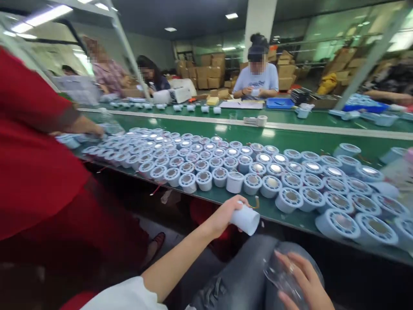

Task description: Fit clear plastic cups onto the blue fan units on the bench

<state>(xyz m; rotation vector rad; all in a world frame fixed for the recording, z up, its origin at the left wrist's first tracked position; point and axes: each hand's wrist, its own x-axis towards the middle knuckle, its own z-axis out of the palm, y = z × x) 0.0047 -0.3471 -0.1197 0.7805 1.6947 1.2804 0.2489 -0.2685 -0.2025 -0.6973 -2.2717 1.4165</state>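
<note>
My left hand is closed round a pale blue plastic cylinder, held tilted just off the near table edge with one end towards the lower right. Thin wires with a small connector show beside it. Lower down, over my lap, my right hand has its fingers curled round a clear plastic piece; its exact kind is hard to make out. Close behind my left hand stand rows of similar pale blue cylinders, most with a round silvery centre in the top face.
A green work table runs across the view. On its far part lies a white handled part. A co-worker sits opposite near a blue tray. Close on my left, a person in red reaches over the table. Cardboard boxes are stacked behind.
</note>
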